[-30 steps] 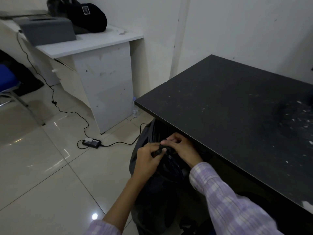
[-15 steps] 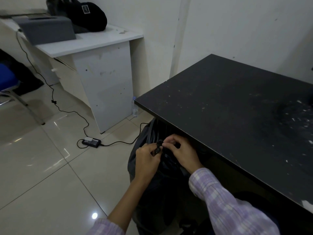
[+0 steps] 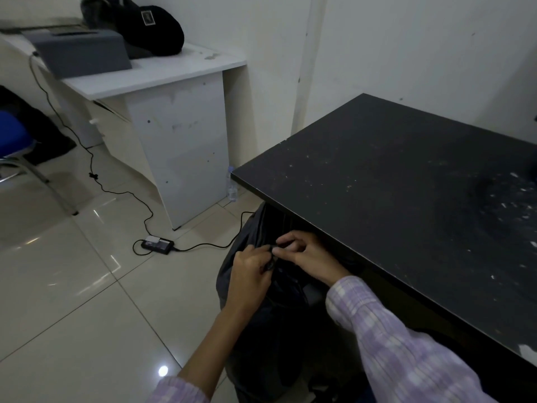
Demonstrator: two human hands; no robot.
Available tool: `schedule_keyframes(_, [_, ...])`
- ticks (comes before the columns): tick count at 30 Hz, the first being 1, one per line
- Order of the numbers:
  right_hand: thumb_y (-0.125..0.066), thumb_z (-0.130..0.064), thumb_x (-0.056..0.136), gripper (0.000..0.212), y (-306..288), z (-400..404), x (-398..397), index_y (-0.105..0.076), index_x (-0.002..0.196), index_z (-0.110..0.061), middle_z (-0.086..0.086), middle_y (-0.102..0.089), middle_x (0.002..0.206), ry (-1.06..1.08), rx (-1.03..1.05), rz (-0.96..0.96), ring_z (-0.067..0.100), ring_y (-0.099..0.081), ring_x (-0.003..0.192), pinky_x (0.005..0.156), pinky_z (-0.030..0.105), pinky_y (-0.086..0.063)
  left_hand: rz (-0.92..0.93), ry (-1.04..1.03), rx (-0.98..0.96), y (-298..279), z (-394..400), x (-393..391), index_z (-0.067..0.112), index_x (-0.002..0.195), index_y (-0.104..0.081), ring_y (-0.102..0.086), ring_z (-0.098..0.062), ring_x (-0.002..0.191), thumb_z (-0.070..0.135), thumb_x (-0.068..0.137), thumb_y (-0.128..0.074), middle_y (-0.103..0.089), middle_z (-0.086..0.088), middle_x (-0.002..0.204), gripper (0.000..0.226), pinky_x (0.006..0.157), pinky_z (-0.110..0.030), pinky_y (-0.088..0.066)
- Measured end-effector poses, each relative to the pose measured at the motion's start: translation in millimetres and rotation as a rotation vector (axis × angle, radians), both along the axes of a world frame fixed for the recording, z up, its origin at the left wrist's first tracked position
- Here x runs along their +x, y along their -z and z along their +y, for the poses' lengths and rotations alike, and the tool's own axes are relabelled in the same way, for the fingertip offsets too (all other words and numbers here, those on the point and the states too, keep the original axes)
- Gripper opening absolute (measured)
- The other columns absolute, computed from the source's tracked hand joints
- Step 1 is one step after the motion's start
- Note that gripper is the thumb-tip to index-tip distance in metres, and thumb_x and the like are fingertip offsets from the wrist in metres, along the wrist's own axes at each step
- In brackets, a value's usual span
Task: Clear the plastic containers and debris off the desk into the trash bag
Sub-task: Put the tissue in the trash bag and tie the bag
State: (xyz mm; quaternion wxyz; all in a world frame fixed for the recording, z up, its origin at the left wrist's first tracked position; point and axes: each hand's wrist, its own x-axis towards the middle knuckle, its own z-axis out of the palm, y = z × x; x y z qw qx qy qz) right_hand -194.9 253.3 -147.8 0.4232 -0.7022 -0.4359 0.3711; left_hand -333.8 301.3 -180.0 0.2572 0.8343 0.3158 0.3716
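A black trash bag (image 3: 255, 318) stands on the floor beside the front left edge of the black desk (image 3: 392, 181). My left hand (image 3: 250, 274) and my right hand (image 3: 305, 254) meet at the bag's gathered top, each pinching a twisted strip of the black plastic between thumb and fingers. The desk top holds no containers in view; small white crumbs (image 3: 514, 199) are scattered over its right part.
A white desk (image 3: 162, 74) with a grey printer (image 3: 78, 50) and a black bag (image 3: 151, 30) stands at the back left. A power adapter (image 3: 157, 244) and its cable lie on the tiled floor. A small water bottle (image 3: 231, 184) stands by the wall. A blue chair (image 3: 14, 138) is far left.
Both hands have kept working the bag's gathered top and shifted slightly up and right. The bag itself has stayed in place.
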Motion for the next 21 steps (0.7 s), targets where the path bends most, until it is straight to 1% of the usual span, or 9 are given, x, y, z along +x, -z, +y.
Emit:
schedule_keyframes(3, [-0.071, -0.016, 0.083, 0.022, 2, 1, -1, -0.069, 0.098, -0.001, -0.006, -0.057, 0.063, -0.017, 0.002, 0.006, -0.005, -0.056, 0.057, 0.060, 0.008, -0.042, 0.061, 0.021, 0.110, 1, 6, -3, 0.006, 0.054, -0.050, -0.032, -0.012, 0.059, -0.010, 0.073, -0.065, -0.057, -0.003, 0.061, 0.030, 0.056, -0.032, -0.030])
schedule_keyframes(5, [-0.072, -0.020, 0.082, 0.019, 4, 4, -2, -0.071, 0.091, -0.002, -0.005, -0.057, 0.064, 0.012, -0.009, 0.009, -0.002, -0.055, 0.058, 0.061, 0.009, -0.042, 0.130, 0.002, 0.223, 2, 4, -4, 0.008, 0.057, -0.058, -0.043, -0.018, 0.061, -0.007, 0.070, -0.072, -0.065, -0.003, 0.070, 0.024, 0.057, -0.031, -0.033])
schedule_keyframes(7, [-0.071, -0.024, 0.083, 0.018, 5, 7, -2, -0.070, 0.084, -0.007, -0.005, -0.054, 0.064, 0.054, -0.036, 0.002, 0.000, -0.052, 0.058, 0.059, 0.011, -0.040, 0.185, -0.042, 0.352, 3, 0, -6, 0.011, 0.064, -0.066, -0.056, -0.023, 0.075, 0.005, 0.074, -0.074, -0.067, -0.005, 0.084, 0.014, 0.066, -0.032, -0.035])
schedule_keyframes(8, [-0.070, -0.026, 0.083, 0.019, 6, 9, -2, -0.069, 0.083, -0.007, -0.003, -0.054, 0.066, 0.072, -0.056, 0.002, 0.003, -0.052, 0.061, 0.061, 0.014, -0.041, 0.195, -0.070, 0.398, 3, -2, -8, 0.013, 0.066, -0.067, -0.055, -0.023, 0.084, 0.013, 0.077, -0.071, -0.066, -0.006, 0.088, 0.013, 0.071, -0.032, -0.034])
schedule_keyframes(11, [-0.066, -0.030, 0.085, 0.020, 9, 15, -1, -0.067, 0.088, -0.010, 0.002, -0.063, 0.083, 0.140, -0.133, 0.034, 0.015, -0.060, 0.081, 0.080, 0.028, -0.047, 0.212, -0.127, 0.464, -2, -6, -11, 0.015, 0.066, -0.066, -0.048, -0.019, 0.090, 0.028, 0.086, -0.056, -0.062, -0.006, 0.090, 0.026, 0.077, -0.032, -0.031])
schedule_keyframes(14, [-0.062, -0.026, 0.087, 0.020, 11, 20, -6, -0.068, 0.080, -0.009, 0.005, -0.068, 0.084, 0.188, -0.167, 0.085, 0.025, -0.066, 0.091, 0.090, 0.039, -0.049, 0.236, -0.148, 0.485, -5, -11, -13, 0.015, 0.064, -0.066, -0.044, -0.019, 0.089, 0.031, 0.087, -0.050, -0.064, -0.006, 0.091, 0.032, 0.077, -0.033, -0.030])
schedule_keyframes(15, [-0.061, -0.025, 0.087, 0.020, 11, 22, -8, -0.068, 0.078, -0.008, 0.005, -0.069, 0.084, 0.216, -0.172, 0.100, 0.026, -0.067, 0.092, 0.090, 0.039, -0.050, 0.242, -0.151, 0.489, -6, -12, -13, 0.015, 0.063, -0.066, -0.044, -0.019, 0.090, 0.031, 0.086, -0.049, -0.064, -0.006, 0.091, 0.033, 0.077, -0.033, -0.030])
schedule_keyframes(17, [-0.060, -0.022, 0.088, 0.016, 11, 26, -13, -0.068, 0.075, -0.017, 0.002, -0.070, 0.086, 0.275, -0.191, 0.111, 0.022, -0.066, 0.094, 0.087, 0.034, -0.051, 0.245, -0.159, 0.501, -5, -15, -14, 0.014, 0.062, -0.066, -0.043, -0.020, 0.091, 0.031, 0.085, -0.050, -0.065, -0.006, 0.093, 0.033, 0.079, -0.034, -0.030])
schedule_keyframes(21, [-0.058, -0.025, 0.088, 0.016, 15, 28, -19, -0.066, 0.075, -0.022, 0.000, -0.069, 0.088, 0.331, -0.225, 0.016, 0.017, -0.064, 0.087, 0.075, 0.025, -0.047, 0.240, -0.189, 0.498, -1, -21, -14, 0.014, 0.061, -0.066, -0.043, -0.020, 0.090, 0.030, 0.084, -0.050, -0.066, -0.005, 0.092, 0.033, 0.079, -0.034, -0.030])
